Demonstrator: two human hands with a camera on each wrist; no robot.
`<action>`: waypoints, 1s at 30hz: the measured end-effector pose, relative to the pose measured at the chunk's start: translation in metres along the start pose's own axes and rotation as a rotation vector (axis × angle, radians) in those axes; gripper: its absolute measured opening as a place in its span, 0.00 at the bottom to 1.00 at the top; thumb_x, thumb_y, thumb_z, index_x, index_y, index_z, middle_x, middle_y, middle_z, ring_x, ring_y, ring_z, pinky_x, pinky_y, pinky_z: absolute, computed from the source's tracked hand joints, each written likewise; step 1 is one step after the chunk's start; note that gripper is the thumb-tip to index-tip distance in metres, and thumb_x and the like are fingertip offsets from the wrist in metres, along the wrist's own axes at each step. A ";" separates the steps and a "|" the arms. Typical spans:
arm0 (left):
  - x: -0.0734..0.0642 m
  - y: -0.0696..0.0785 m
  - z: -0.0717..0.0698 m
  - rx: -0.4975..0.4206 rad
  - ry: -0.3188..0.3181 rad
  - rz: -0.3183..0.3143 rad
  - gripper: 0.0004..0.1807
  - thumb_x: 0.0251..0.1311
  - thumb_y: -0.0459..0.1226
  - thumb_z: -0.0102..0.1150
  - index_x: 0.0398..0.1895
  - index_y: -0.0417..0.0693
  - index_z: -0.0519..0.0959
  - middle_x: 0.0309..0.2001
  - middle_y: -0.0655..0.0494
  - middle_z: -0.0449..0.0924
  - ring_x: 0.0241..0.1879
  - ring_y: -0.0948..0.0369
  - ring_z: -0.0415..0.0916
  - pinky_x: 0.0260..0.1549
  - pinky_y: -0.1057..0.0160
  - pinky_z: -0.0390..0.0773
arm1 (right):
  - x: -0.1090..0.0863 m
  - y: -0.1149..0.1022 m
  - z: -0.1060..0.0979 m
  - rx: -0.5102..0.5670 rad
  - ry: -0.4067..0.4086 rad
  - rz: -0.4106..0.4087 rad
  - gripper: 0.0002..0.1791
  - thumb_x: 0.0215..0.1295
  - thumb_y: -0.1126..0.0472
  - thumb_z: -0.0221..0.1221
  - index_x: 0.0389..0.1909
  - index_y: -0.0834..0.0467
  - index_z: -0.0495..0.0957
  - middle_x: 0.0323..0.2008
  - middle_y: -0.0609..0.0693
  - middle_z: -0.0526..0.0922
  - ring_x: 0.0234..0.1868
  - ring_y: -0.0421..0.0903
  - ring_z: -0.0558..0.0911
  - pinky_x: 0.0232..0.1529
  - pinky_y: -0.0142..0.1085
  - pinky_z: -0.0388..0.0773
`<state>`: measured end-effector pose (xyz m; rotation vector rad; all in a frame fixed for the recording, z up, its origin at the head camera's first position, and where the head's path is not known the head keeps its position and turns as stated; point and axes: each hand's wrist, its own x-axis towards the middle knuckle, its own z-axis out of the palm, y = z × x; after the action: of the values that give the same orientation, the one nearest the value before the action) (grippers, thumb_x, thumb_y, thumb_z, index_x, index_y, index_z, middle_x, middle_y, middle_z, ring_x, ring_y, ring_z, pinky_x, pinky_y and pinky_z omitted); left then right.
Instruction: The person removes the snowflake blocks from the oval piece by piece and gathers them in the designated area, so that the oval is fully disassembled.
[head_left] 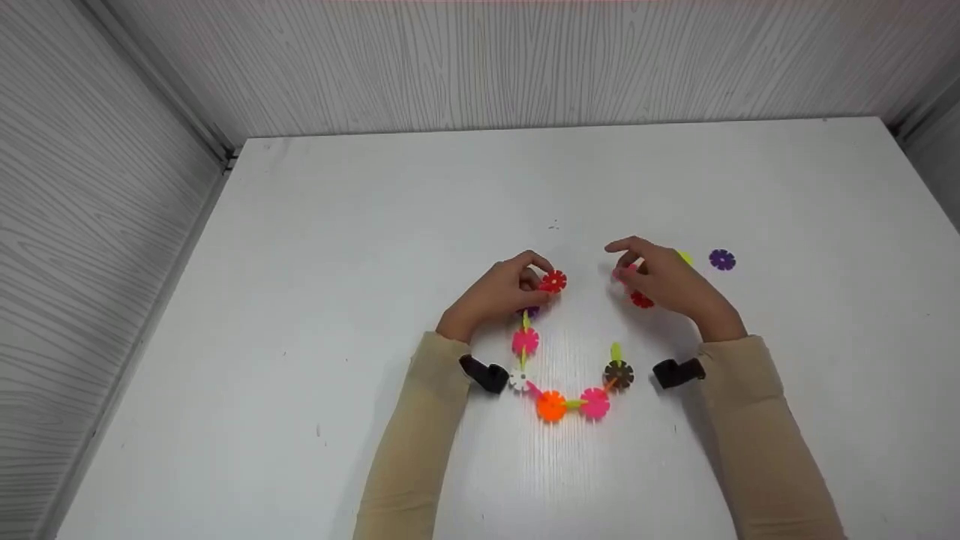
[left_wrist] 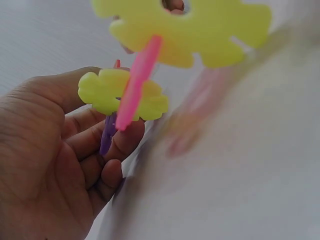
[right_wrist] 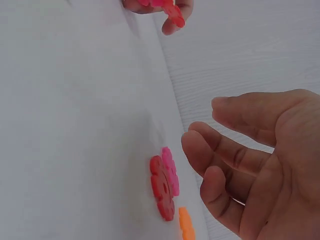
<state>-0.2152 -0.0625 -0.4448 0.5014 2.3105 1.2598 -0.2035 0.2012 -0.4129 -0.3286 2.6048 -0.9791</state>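
Observation:
A chain of slotted plastic flower discs curves in a U on the table, with an orange disc (head_left: 551,406) at its bottom and a brown disc (head_left: 619,374) near its right end. My left hand (head_left: 495,289) pinches the chain's upper left end, where a red disc (head_left: 553,281) sticks out past the fingertips. A yellow disc (left_wrist: 95,90) and a purple disc (left_wrist: 107,135) of the chain show close by the left fingers. My right hand (right_wrist: 260,165) has its fingers loosely bent, holding nothing. Below it lie a loose red disc (right_wrist: 162,190) and a pink disc (right_wrist: 171,172), overlapping in this view.
A purple disc (head_left: 722,259) lies to the right of the right hand, and a yellow disc (head_left: 685,257) is partly hidden behind that hand. An orange disc (right_wrist: 186,225) shows at the right wrist view's lower edge. Wood-grain panels (head_left: 480,67) stand behind the white table (head_left: 337,225).

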 end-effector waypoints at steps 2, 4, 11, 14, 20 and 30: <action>0.000 0.000 0.000 -0.012 0.003 -0.008 0.20 0.59 0.43 0.61 0.54 0.50 0.72 0.41 0.51 0.82 0.34 0.60 0.74 0.39 0.68 0.75 | 0.002 -0.002 0.003 -0.008 -0.014 0.005 0.23 0.72 0.57 0.52 0.66 0.53 0.65 0.53 0.58 0.77 0.36 0.49 0.77 0.36 0.33 0.76; 0.001 0.001 0.000 -0.015 0.005 -0.009 0.20 0.59 0.43 0.61 0.53 0.49 0.71 0.41 0.50 0.82 0.34 0.60 0.74 0.39 0.68 0.75 | 0.004 -0.003 0.006 -0.014 -0.027 0.005 0.23 0.72 0.57 0.52 0.66 0.53 0.65 0.52 0.57 0.77 0.37 0.49 0.77 0.37 0.33 0.77; -0.001 0.001 0.000 -0.025 -0.007 0.005 0.20 0.59 0.42 0.62 0.53 0.50 0.72 0.39 0.51 0.83 0.31 0.62 0.74 0.37 0.69 0.75 | 0.005 -0.007 0.012 -0.014 -0.041 -0.015 0.23 0.71 0.55 0.54 0.65 0.52 0.67 0.50 0.57 0.78 0.37 0.48 0.78 0.39 0.33 0.75; -0.001 0.002 0.000 -0.018 -0.009 0.009 0.20 0.60 0.43 0.62 0.53 0.51 0.72 0.39 0.51 0.83 0.32 0.62 0.74 0.38 0.69 0.74 | 0.005 -0.009 0.015 -0.013 -0.042 -0.022 0.23 0.70 0.55 0.55 0.65 0.53 0.68 0.49 0.57 0.79 0.37 0.47 0.79 0.40 0.34 0.74; -0.002 0.003 -0.001 0.003 -0.009 0.028 0.19 0.60 0.41 0.59 0.54 0.50 0.73 0.41 0.50 0.83 0.33 0.61 0.74 0.40 0.68 0.74 | 0.005 -0.017 0.022 -0.020 -0.064 -0.053 0.23 0.70 0.54 0.55 0.64 0.53 0.68 0.50 0.57 0.79 0.38 0.48 0.79 0.42 0.37 0.76; 0.000 0.001 -0.001 0.009 -0.002 0.049 0.17 0.59 0.39 0.61 0.50 0.41 0.75 0.44 0.46 0.83 0.39 0.59 0.77 0.44 0.66 0.77 | 0.005 -0.025 0.036 -0.018 -0.111 -0.081 0.25 0.68 0.55 0.58 0.64 0.52 0.69 0.47 0.55 0.81 0.43 0.51 0.78 0.51 0.45 0.77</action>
<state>-0.2157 -0.0622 -0.4433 0.5652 2.3164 1.2717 -0.1918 0.1599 -0.4223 -0.4822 2.5184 -0.9366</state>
